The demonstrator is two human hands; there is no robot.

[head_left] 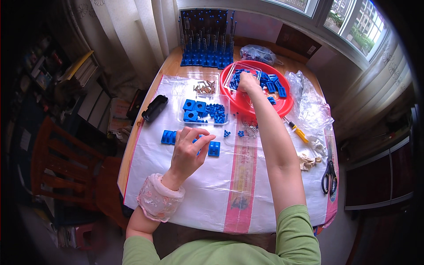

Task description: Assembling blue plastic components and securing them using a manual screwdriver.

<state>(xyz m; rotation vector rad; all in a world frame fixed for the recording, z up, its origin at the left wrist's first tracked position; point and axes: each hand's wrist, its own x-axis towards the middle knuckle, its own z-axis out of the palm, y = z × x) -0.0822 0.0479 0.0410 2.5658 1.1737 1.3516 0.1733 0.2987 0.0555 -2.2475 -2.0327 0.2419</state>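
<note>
My left hand (189,148) hovers over a row of small blue plastic blocks (213,149), its fingers loosely bent and apart, with nothing visible between them. Part of the row is hidden behind it, and more blue blocks (168,137) show on its left. Stretched far forward, my right hand (248,82) reaches into a clear tray of small blue parts (237,78) set in a red basin (282,108). Its fingertips are hidden among the parts. Larger blue pieces (274,85) lie in the basin beside the tray.
Clear boxes hold blue pieces (216,113) and brass-coloured pins (206,87). A blue rack with springs and rods (207,48) stands at the back. On the right lie plastic bags (307,104), a yellow-handled screwdriver (300,133) and black-handled scissors (329,179). A black case (155,108) sits left.
</note>
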